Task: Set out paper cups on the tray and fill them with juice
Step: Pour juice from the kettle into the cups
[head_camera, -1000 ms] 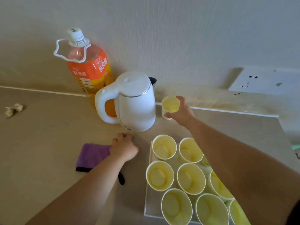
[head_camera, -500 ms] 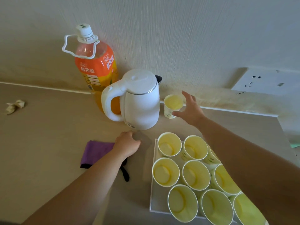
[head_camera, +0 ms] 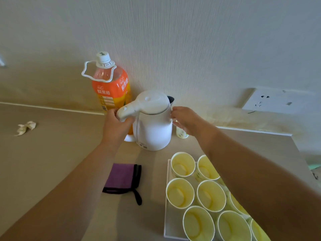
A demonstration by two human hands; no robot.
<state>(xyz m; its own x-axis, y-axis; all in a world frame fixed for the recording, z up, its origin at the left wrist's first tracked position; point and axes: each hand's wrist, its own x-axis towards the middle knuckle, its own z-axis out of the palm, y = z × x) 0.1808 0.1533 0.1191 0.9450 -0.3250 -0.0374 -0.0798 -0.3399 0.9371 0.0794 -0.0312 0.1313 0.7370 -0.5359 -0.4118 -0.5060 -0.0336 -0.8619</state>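
All is carried by the table (head_camera: 52, 162). The tray (head_camera: 167, 197), at near right, is packed with cups (head_camera: 180, 193), apparently unfilled. The kettle (head_camera: 152, 126) is stood in front of the capped bottle (head_camera: 111, 91) and is probably to be shifted to free the juice. Its handle is gripped by the left hand (head_camera: 115, 126). Its side is touched by the right hand (head_camera: 184, 119), fingers relaxed. 1 lone cup (head_camera: 181, 133) is stood off the tray.

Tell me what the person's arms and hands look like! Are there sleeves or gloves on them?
No gloves: the left hand and the right hand are both bare. The forearms are bare too, with no sleeves in view. No watch, bracelet or ring shows on the parts I can see.
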